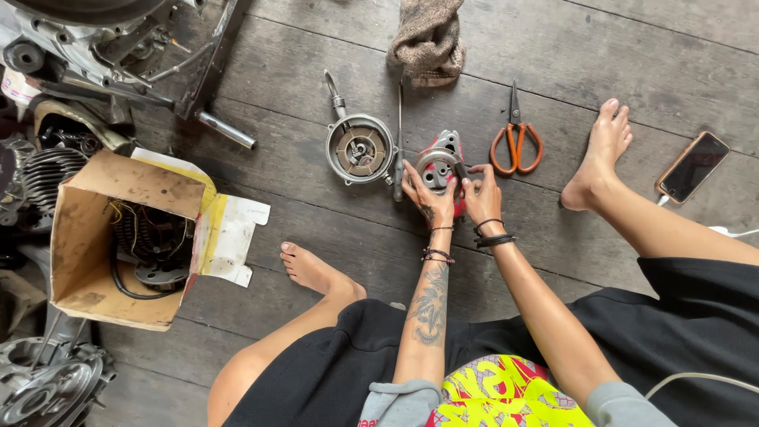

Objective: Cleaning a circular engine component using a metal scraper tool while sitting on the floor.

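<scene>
I sit on a wooden plank floor with a red starter housing carrying a round metal pulley in front of me. My left hand grips its lower left rim. Fingers of my right hand pinch its right side. Just left of it lies a round grey metal cover with a spring-tipped arm. A thin screwdriver rests between the two parts.
Orange-handled scissors lie to the right, a phone beyond my right foot. A rag sits at the top. An open cardboard box with wired parts stands at the left, engine parts above and below it.
</scene>
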